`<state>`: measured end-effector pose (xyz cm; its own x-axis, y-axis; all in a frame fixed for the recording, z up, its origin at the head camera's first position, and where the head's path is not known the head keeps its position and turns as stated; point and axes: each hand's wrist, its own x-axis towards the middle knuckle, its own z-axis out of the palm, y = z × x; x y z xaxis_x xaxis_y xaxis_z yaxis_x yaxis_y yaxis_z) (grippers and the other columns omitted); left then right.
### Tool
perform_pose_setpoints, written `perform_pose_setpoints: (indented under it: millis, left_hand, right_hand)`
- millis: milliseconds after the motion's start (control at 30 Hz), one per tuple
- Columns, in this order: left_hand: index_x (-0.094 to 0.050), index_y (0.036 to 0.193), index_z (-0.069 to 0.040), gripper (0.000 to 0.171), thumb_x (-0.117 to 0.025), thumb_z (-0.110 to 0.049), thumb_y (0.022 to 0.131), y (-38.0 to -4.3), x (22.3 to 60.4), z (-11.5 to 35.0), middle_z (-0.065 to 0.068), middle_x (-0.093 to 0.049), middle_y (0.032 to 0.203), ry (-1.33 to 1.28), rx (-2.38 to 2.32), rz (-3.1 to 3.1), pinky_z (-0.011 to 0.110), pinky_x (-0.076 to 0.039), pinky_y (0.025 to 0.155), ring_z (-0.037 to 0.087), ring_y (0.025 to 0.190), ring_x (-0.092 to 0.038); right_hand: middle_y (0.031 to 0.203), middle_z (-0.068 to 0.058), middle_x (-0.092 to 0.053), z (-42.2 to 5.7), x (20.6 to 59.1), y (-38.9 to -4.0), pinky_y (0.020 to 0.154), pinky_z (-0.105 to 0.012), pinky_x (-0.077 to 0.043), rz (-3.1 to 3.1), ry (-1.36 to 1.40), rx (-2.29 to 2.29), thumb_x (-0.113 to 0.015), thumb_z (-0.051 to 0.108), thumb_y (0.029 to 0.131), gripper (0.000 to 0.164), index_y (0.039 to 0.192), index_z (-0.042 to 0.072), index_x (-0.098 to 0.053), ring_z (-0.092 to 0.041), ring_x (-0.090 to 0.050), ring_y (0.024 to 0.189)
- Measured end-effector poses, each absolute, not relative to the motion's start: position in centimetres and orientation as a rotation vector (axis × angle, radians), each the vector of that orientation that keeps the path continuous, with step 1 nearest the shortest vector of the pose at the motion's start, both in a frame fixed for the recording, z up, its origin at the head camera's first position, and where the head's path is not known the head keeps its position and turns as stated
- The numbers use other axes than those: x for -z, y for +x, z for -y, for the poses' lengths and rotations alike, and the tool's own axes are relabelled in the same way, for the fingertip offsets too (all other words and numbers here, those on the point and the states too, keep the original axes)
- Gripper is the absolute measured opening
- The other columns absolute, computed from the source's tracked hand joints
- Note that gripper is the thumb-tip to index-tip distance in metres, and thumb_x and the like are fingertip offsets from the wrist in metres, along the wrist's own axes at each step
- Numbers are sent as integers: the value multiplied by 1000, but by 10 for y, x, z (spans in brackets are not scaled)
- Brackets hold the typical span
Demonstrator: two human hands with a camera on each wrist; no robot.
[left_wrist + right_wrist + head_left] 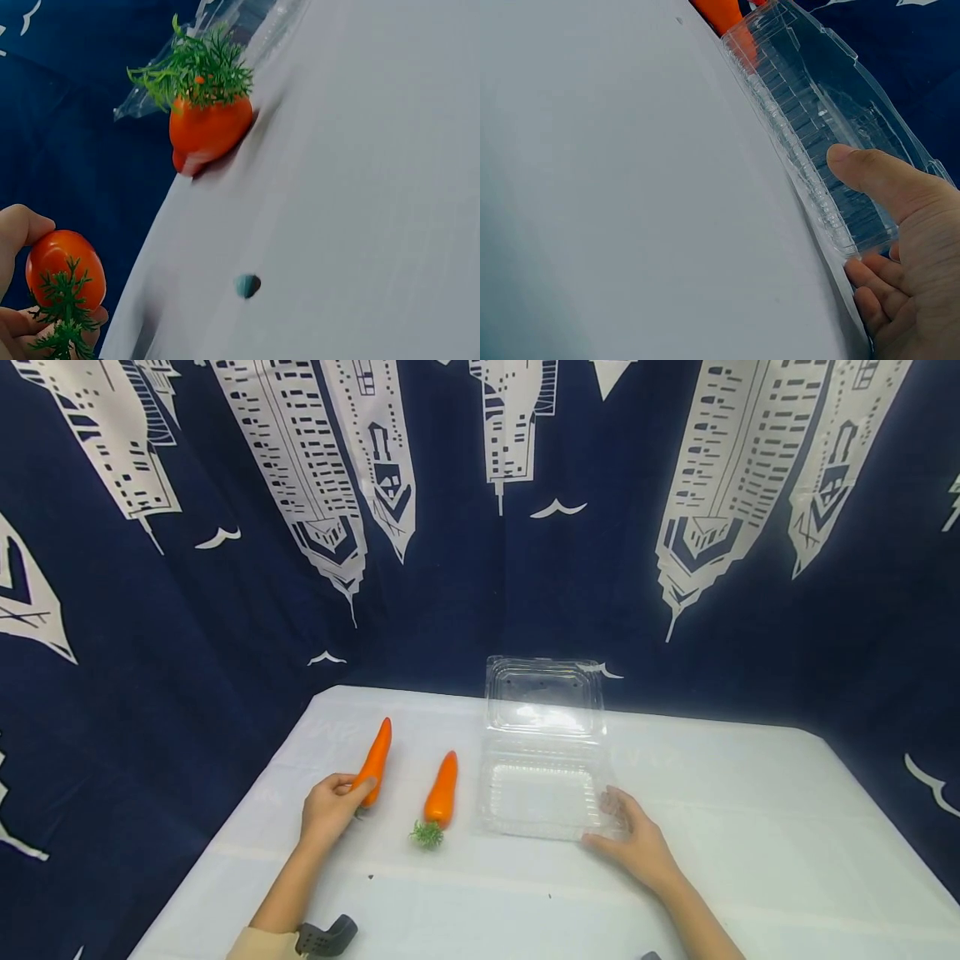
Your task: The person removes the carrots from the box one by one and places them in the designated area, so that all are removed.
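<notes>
My left hand [327,810] grips an orange carrot [377,753] near its thick leafy end, thumb on one side and fingers on the other. In the left wrist view the green leaves [66,300] of that carrot hang by the fingers. A second carrot [442,793] lies on the table to the right, its leafy top toward me. Further right stands a clear plastic clamshell container [491,822], its lid [543,693] raised at the back. My right hand [637,847] holds the container's near right corner, the thumb at the front and the fingers along the side.
A white cloth covers the table [750,827]. Behind it hangs a dark blue curtain [525,585] printed with white buildings. A small dark speck [371,877] lies near the front. A dark band [327,937] circles the left wrist.
</notes>
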<state>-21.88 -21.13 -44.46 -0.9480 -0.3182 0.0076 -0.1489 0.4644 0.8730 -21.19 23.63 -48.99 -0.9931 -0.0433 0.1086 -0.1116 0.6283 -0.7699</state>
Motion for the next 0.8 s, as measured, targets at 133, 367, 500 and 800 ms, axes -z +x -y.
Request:
perform_pose_setpoints:
  millis: [133,367,500,800]
  left_hand:
    - [-65,112,3,50,-71,-40,86,-218,446,218,12,-68,93,426,1425,2581,29,-44,62,20,73,-57]
    - [-65,110,6,52,-71,-39,85,-217,451,226,12,-68,92,430,1351,2637,29,-44,63,22,77,-58]
    - [-65,110,6,52,-71,-39,85,-216,454,229,13,-68,94,430,1315,2670,30,-45,64,24,80,-59]
    - [-64,109,6,54,-69,-43,85,-217,454,229,13,-67,93,396,1190,2763,33,-45,62,24,77,-59]
  right_hand:
    - [143,-25,-45,-236,489,-211,107,-63,-25,2762,135,-1319,-82,44,75,95,147,3,-34,-48,-36,133]
    - [144,-25,-44,-235,488,-211,107,-62,-25,2769,132,-1323,-82,44,75,96,147,2,-33,-48,-35,134]
    - [144,-25,-44,-235,486,-211,108,-61,-24,2774,127,-1334,-82,43,75,96,147,3,-33,-47,-34,134]
    - [141,-24,-47,-236,489,-211,108,-62,-23,2766,123,-1361,-82,44,75,96,148,4,-33,-46,-34,135]
